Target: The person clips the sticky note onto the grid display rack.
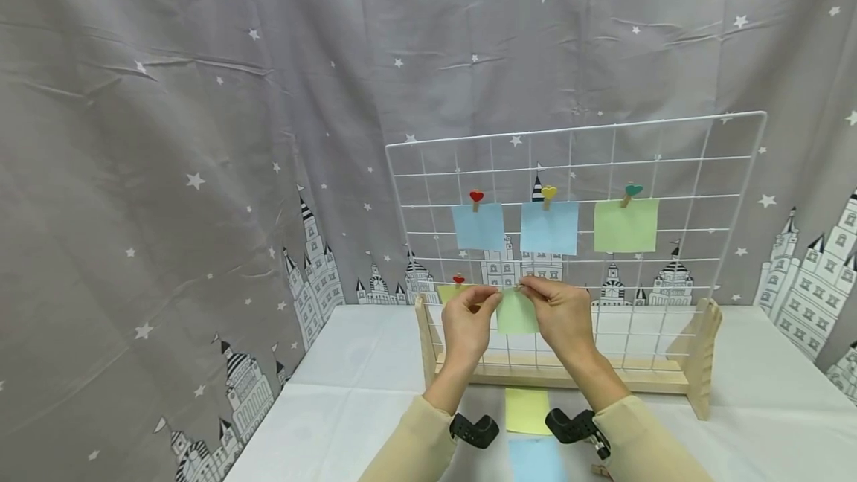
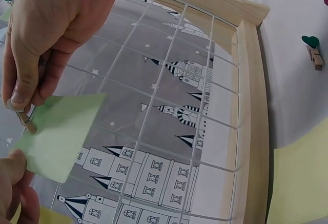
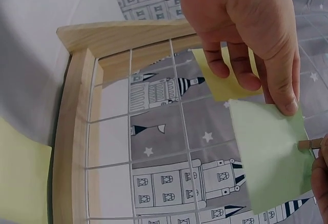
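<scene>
My left hand (image 1: 465,322) pinches a side edge of a light green sticky note (image 1: 518,312) between thumb and fingers, against the white wire grid (image 1: 639,303). At the note's top edge, my right hand (image 1: 562,318) pinches a small wooden clothespin (image 2: 26,122). In the left wrist view the pin's tip overlaps the note's edge, and the right thumb and fingers cover its other end. A yellow note (image 3: 225,75) hangs just behind the left fingers, under a red heart clothespin (image 1: 458,279).
Higher on the grid hang two blue notes (image 1: 478,227) and a green note (image 1: 626,227), each under a heart clothespin. The grid stands in a wooden base (image 1: 576,379). On the white table lie a yellow note (image 1: 526,411), a blue note (image 1: 535,460) and a green-heart clothespin (image 2: 315,57).
</scene>
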`<state>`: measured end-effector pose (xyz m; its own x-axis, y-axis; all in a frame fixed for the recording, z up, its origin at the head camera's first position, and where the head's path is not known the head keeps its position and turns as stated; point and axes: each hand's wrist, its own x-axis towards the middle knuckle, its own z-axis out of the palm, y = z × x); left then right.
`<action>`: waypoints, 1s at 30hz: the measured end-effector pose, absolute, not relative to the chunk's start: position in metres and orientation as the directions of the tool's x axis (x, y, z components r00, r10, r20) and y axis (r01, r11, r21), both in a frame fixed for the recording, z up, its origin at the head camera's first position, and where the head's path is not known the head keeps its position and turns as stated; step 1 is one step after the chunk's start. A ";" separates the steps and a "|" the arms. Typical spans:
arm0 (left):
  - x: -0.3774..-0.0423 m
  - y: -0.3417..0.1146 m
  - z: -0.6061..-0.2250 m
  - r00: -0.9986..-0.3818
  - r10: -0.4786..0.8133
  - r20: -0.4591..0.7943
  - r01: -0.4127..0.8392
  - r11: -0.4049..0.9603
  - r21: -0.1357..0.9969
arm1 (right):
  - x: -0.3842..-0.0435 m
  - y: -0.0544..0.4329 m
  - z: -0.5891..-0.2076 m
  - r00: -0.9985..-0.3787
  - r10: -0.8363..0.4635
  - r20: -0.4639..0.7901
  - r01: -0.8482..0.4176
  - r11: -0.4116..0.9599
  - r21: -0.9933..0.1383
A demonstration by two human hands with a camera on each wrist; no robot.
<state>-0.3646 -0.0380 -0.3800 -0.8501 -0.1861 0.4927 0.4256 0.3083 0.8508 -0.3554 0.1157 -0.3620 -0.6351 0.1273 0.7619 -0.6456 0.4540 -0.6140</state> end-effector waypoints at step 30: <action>-0.363 -0.036 -0.381 -0.836 -0.220 0.503 0.431 0.304 0.850 | -0.354 0.113 -0.358 -0.558 0.072 0.827 -0.658 0.569 -0.493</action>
